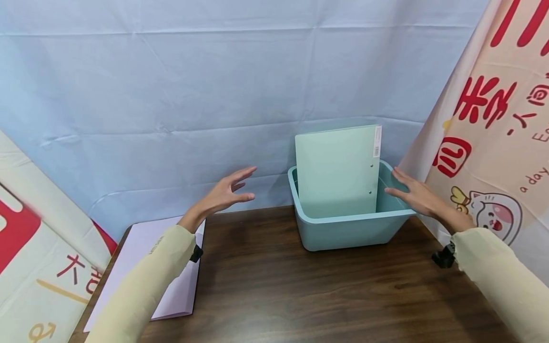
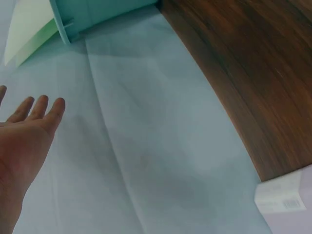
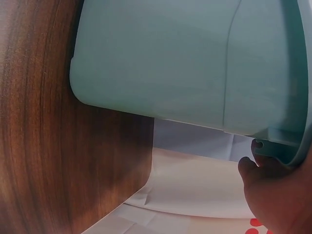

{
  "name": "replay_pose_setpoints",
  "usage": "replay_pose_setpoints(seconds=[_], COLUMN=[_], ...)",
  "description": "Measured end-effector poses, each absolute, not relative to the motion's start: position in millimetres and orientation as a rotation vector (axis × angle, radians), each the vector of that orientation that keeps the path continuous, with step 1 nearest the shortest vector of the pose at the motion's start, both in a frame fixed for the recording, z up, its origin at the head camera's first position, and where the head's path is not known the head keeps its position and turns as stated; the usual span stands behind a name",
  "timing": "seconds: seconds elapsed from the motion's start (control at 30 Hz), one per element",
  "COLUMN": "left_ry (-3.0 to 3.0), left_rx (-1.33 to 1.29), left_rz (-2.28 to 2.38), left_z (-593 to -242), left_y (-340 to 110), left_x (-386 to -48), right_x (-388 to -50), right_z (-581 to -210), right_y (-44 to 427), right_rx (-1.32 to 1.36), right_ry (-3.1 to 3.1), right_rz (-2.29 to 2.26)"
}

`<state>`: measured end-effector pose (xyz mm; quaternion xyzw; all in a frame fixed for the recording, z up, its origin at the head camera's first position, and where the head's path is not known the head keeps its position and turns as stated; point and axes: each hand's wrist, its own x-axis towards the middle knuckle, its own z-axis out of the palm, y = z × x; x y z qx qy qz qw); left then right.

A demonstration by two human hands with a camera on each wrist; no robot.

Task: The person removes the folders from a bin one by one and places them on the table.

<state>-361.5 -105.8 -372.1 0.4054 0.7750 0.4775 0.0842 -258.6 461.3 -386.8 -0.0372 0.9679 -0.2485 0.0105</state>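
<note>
In the head view, a blue-green plastic bin (image 1: 351, 233) stands on the table with a pale green folder (image 1: 334, 171) upright inside it, leaning toward the back. My right hand (image 1: 422, 197) holds the bin's right rim, the thumb over its inner side. From the right wrist view, fingertips (image 3: 247, 168) curl below the rim on the outside. My left hand (image 1: 223, 193) hovers left of the bin, apart from it, palm turned inward and holding nothing. A lilac folder (image 1: 180, 290) lies flat on the left of the table, partly hidden by my left forearm.
The dark wooden table (image 1: 266, 276) meets a pale blue cloth (image 1: 193, 85) at its back edge. A printed cloth (image 1: 484, 138) hangs at the right, close to the bin, and another (image 1: 47, 257) at the left.
</note>
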Motion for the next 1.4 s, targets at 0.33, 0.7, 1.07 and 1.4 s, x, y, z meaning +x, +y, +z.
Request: replay_pose_setpoints(seconds=[0.33, 0.7, 1.07, 1.4], left_ry=[2.307, 2.273, 2.305, 2.300], left_rx=[1.217, 1.206, 1.191, 1.155], left_rz=[1.415, 1.432, 1.379, 1.335], left_z=[-369.0, -364.9, -362.2, -360.1], left_y=[-76.6, -43.9, -17.0, 3.5], left_x=[-365.3, -371.1, -381.8, -393.0], right_x=[-259.6, -257.5, -256.7, -257.9], right_z=[-389.8, -393.3, -391.0, -388.8], right_y=[457.5, 458.1, 457.6, 458.2], right_rx=[-0.128, -0.116, -0.111, -0.092], right_ry=[3.035, 3.039, 3.044, 3.045], right_rz=[-0.776, -0.771, -0.780, -0.782])
